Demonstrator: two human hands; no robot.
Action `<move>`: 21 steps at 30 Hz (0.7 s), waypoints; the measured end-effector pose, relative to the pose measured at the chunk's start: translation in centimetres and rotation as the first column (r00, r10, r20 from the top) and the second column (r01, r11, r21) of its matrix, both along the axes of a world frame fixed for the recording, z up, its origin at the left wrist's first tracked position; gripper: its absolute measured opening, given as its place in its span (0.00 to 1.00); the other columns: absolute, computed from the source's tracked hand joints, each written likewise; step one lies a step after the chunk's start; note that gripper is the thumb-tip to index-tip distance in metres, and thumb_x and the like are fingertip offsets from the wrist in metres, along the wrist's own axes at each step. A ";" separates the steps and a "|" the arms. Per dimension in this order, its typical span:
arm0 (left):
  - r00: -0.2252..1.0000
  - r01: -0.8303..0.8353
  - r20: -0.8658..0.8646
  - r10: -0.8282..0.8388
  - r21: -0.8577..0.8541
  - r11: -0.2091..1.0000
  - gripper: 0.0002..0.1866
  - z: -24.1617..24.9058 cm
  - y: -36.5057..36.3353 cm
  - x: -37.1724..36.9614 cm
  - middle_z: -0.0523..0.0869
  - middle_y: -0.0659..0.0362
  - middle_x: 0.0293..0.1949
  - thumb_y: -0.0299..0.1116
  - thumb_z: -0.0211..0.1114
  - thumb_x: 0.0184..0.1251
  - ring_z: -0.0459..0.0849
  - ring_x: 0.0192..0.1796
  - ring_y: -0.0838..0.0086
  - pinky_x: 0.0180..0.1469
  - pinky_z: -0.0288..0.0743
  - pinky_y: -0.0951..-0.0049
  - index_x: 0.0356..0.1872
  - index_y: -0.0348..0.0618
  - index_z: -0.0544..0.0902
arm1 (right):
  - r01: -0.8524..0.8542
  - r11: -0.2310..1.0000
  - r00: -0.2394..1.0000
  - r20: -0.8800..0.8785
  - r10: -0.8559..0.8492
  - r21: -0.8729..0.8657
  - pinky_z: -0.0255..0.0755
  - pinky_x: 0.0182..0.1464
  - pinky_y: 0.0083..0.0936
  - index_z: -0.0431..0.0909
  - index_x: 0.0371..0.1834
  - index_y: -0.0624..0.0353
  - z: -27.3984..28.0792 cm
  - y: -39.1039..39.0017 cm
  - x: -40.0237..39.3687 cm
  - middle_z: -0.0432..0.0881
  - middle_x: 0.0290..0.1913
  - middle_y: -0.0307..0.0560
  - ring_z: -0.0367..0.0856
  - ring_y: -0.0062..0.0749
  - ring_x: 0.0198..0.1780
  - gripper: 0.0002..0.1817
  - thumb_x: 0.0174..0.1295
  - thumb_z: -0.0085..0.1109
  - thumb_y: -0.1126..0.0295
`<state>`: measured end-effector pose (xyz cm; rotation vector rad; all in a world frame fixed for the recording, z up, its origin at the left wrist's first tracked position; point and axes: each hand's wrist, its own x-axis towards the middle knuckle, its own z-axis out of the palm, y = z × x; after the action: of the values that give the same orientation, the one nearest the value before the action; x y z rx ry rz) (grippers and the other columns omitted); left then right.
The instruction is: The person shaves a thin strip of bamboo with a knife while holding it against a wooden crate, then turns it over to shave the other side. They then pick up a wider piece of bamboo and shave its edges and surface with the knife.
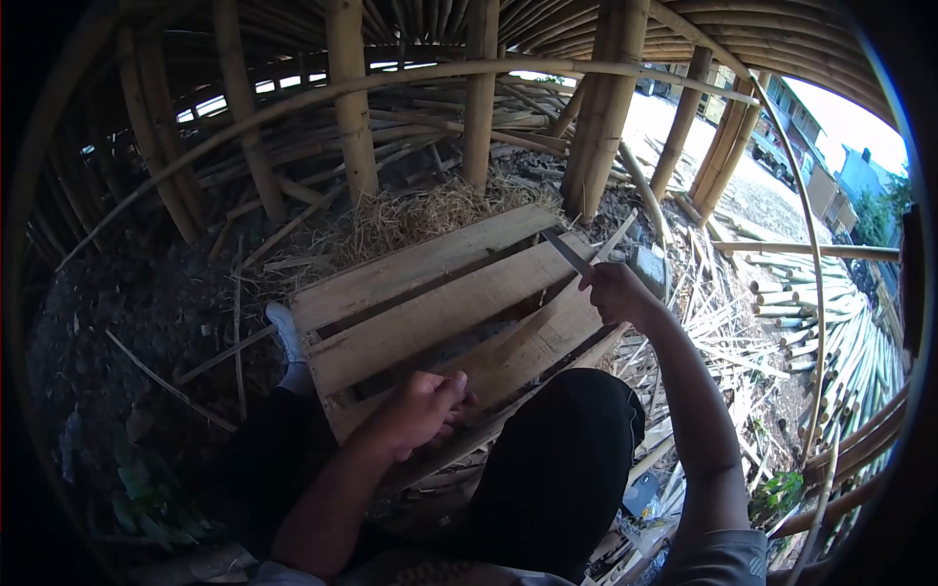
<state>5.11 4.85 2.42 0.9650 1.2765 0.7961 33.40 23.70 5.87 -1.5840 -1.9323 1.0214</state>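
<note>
My right hand (622, 296) is closed around a knife, its flat blade (567, 252) pointing up and left over the far right corner of a slatted wooden bench (420, 278). A thin bamboo strip (618, 234) sticks out beyond this hand, and a brown length of it (528, 330) slants down across the slats toward my left hand (430, 412). The left hand's fingers are curled round the near end, which they mostly hide. It is over the bench's near edge, by my dark-trousered knee (567, 459).
Bamboo posts (352, 98) stand behind the bench, with dry straw (410, 225) at their feet. Split bamboo scraps (703, 342) litter the ground to the right, beside a stack of cut poles (840, 332). A long curved bamboo pole (293, 103) crosses the view.
</note>
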 end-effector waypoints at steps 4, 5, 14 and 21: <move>0.994 0.055 -0.105 -0.043 0.122 0.991 0.20 1.5 -1.0 1.0 0.69 0.69 0.20 0.44 0.48 0.79 0.63 0.19 0.87 0.21 0.59 0.81 0.37 0.37 0.78 | -0.051 0.975 0.990 -0.121 0.078 0.214 0.57 0.17 0.21 0.80 0.38 0.63 1.1 -1.6 0.9 0.65 0.16 0.31 0.63 0.16 0.15 0.14 0.73 0.49 0.64; 0.953 0.122 -0.300 -0.042 0.254 0.959 0.20 1.6 -1.1 1.0 0.67 0.70 0.19 0.44 0.48 0.79 0.61 0.18 0.88 0.21 0.57 0.82 0.37 0.37 0.77 | -0.038 0.988 0.992 -0.111 0.055 0.147 0.66 0.21 0.23 0.80 0.41 0.64 1.7 -2.1 1.2 0.70 0.20 0.35 0.71 0.19 0.18 0.10 0.70 0.48 0.71; 0.979 0.079 -0.198 -0.045 0.165 0.983 0.20 1.3 -2.2 -4.1 0.67 0.71 0.19 0.43 0.50 0.78 0.60 0.20 0.89 0.23 0.58 0.82 0.34 0.36 0.78 | 0.190 0.977 0.955 -0.250 -0.161 0.096 0.61 0.19 0.18 0.75 0.33 0.62 2.1 -6.9 6.2 0.71 0.20 0.34 0.70 0.19 0.16 0.22 0.74 0.47 0.53; 0.867 0.167 -0.492 0.076 0.431 0.887 0.19 -2.0 -2.4 -4.5 0.76 0.61 0.18 0.45 0.62 0.70 0.76 0.24 0.73 0.33 0.74 0.67 0.32 0.34 0.80 | 0.182 0.958 0.948 0.221 -0.230 0.220 0.72 0.31 0.30 0.69 0.36 0.61 1.1 -4.6 8.7 0.74 0.27 0.40 0.75 0.30 0.28 0.20 0.63 0.67 0.57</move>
<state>0.64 2.46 0.37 1.6688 1.5252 0.8638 42.11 19.12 6.98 -1.8185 -1.9013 0.5518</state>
